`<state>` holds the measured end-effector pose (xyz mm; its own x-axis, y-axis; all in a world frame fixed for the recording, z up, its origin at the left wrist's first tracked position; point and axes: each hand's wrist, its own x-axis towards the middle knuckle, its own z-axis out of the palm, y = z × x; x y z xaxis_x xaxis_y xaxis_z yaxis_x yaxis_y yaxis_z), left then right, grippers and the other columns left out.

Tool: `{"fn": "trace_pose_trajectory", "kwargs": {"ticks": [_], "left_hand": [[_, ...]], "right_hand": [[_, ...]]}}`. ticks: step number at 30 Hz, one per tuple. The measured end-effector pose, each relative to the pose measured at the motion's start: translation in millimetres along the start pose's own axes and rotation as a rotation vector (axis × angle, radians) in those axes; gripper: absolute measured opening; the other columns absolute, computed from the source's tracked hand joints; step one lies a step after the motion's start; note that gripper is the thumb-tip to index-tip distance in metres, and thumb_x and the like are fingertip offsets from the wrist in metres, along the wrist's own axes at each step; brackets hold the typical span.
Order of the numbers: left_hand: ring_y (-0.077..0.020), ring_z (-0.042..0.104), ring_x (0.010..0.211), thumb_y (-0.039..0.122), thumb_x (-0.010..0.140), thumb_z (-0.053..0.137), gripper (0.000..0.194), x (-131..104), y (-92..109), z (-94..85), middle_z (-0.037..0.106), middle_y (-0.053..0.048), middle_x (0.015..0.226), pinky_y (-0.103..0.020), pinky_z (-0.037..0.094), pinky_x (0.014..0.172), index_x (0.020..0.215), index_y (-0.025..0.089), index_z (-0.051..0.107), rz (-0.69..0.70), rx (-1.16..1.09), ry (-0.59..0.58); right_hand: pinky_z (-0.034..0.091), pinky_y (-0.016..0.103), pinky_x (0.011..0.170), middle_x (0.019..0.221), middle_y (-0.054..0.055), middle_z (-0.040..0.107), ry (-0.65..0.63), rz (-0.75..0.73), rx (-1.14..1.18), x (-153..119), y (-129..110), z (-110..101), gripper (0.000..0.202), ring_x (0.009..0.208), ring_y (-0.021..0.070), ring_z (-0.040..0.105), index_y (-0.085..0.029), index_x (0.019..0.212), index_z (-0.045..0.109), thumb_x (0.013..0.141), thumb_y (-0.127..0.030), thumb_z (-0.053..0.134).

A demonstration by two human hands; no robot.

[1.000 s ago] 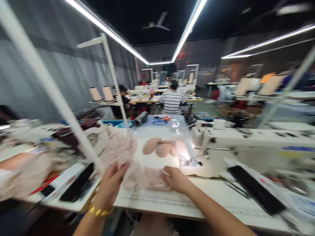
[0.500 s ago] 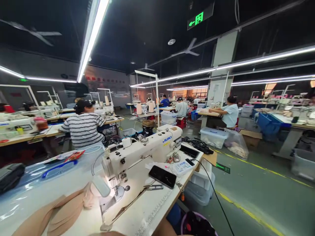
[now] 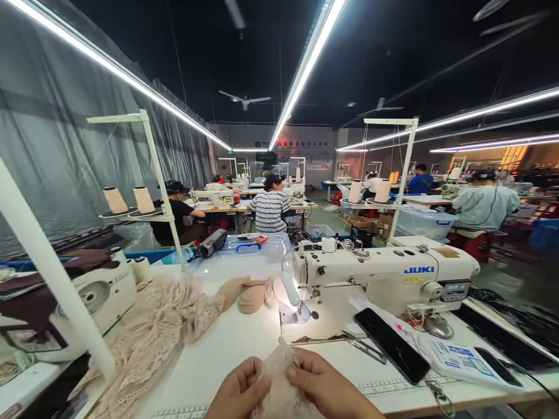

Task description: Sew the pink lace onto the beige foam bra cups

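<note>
While both bare hands meet at the near edge of the white sewing tabletop [image 3: 201,355], a pale pink, sheer lace piece [image 3: 282,372] is bunched upright between them. Left hand [image 3: 244,384]: fingers curled, pinching the lace from its left side. Right hand [image 3: 321,381]: same, thumb and fingers pinched on the right side. Lower end of the lace runs out of frame.

Just beyond, white sewing machine with blue JUKI lettering [image 3: 371,270], its lit needle area ahead of the hands. Rounded beige fabric pads [image 3: 252,298] lie left of the needle; long heap of beige openwork lace [image 3: 151,331] spreads farther left. Right of the hands: silver metal thread snips [image 3: 365,348], then black glass-faced phone [image 3: 395,346], near each other. Clear plastic box with blue handle [image 3: 266,265] behind the pads. Person in black-and-white striped shirt [image 3: 269,211] sits farther back.
</note>
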<state>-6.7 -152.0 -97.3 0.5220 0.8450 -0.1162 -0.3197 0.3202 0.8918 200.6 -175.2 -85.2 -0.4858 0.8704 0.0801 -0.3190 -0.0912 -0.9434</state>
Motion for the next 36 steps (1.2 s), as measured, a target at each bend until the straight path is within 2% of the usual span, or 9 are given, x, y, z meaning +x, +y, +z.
{"fn": "trace_pose_trajectory", "kwargs": {"ticks": [3,7,10,15,21,23,26,30,36], "left_hand": [[-0.0117,0.054,0.067,0.055,0.070,0.091,0.051,-5.0,15.1,16.9,0.064,0.000,0.076,-0.024,0.043,0.066,0.082,0.017,0.059,0.015,-0.014,0.104],[-0.0108,0.049,0.065,0.055,0.056,0.097,0.060,-7.5,28.2,39.2,0.058,0.004,0.071,-0.023,0.043,0.064,0.076,0.018,0.054,0.094,-0.010,0.224],[-0.0103,0.049,0.066,0.050,0.056,0.098,0.060,-3.9,25.7,46.1,0.056,0.005,0.071,-0.023,0.043,0.065,0.073,0.018,0.050,0.131,-0.058,0.241],[-0.0089,0.046,0.064,0.044,0.062,0.096,0.059,0.0,15.5,45.0,0.051,0.006,0.067,-0.021,0.038,0.063,0.070,0.019,0.043,0.182,-0.064,0.274],[-0.0084,0.045,0.063,0.040,0.061,0.096,0.059,4.4,14.6,44.7,0.047,0.007,0.065,-0.021,0.033,0.061,0.069,0.020,0.041,0.220,-0.048,0.319],[-0.0085,0.045,0.064,0.039,0.062,0.096,0.058,5.3,14.5,45.0,0.047,0.007,0.066,-0.021,0.033,0.062,0.069,0.019,0.042,0.229,-0.046,0.315],[-0.0089,0.044,0.065,0.039,0.061,0.096,0.058,6.0,12.8,44.5,0.049,0.007,0.067,-0.021,0.034,0.063,0.069,0.019,0.042,0.222,-0.041,0.295],[-0.0094,0.044,0.065,0.039,0.062,0.094,0.058,4.3,7.6,43.1,0.050,0.006,0.068,-0.022,0.035,0.063,0.070,0.020,0.040,0.217,-0.006,0.303],[-0.0088,0.042,0.062,0.042,0.070,0.085,0.050,12.2,5.9,28.5,0.048,0.007,0.070,-0.021,0.034,0.059,0.078,0.021,0.041,0.200,0.224,0.272]], "right_hand": [[0.048,0.031,0.080,0.093,0.005,0.071,0.135,0.026,0.063,-2.6,8.3,-2.2,0.058,0.081,0.0175,0.065,-0.024,0.110,0.069,0.090,-0.077,0.058],[0.049,0.036,0.089,0.104,0.007,0.072,0.318,-0.052,-0.114,-13.0,9.2,-3.4,0.059,0.095,0.0229,0.066,-0.023,0.111,0.070,0.075,-0.069,0.081],[0.049,0.033,0.081,0.096,0.004,0.071,0.367,-0.020,-0.166,-16.9,9.1,-9.3,0.051,0.086,0.0215,0.063,-0.023,0.106,0.071,0.080,-0.066,0.078],[0.045,0.029,0.068,0.080,0.000,0.064,0.446,-0.037,-0.271,-16.8,15.4,-19.4,0.048,0.073,0.0177,0.054,-0.022,0.095,0.070,0.083,-0.068,0.073],[0.051,0.031,0.071,0.089,0.001,0.064,0.497,-0.042,-0.307,-15.7,27.7,-17.5,0.057,0.081,0.0206,0.061,-0.028,0.123,0.060,0.093,-0.075,0.052],[0.053,0.032,0.075,0.096,0.003,0.066,0.462,-0.078,-0.365,-14.3,28.4,-14.7,0.059,0.087,0.0218,0.064,-0.028,0.127,0.058,0.090,-0.075,0.057],[0.053,0.031,0.076,0.094,0.003,0.065,0.433,-0.135,-0.504,-9.9,24.3,-12.3,0.051,0.084,0.0207,0.062,-0.025,0.112,0.066,0.086,-0.069,0.067],[0.048,0.032,0.082,0.089,0.003,0.062,0.494,-0.188,-0.572,-5.2,15.0,-10.6,0.040,0.089,0.0220,0.058,-0.023,0.089,0.067,0.091,-0.063,0.063],[0.038,0.027,0.062,0.064,-0.005,0.053,0.543,-0.088,-0.331,1.2,14.0,-15.9,0.045,0.063,0.0157,0.047,-0.025,0.082,0.057,0.088,-0.069,0.065]]}}
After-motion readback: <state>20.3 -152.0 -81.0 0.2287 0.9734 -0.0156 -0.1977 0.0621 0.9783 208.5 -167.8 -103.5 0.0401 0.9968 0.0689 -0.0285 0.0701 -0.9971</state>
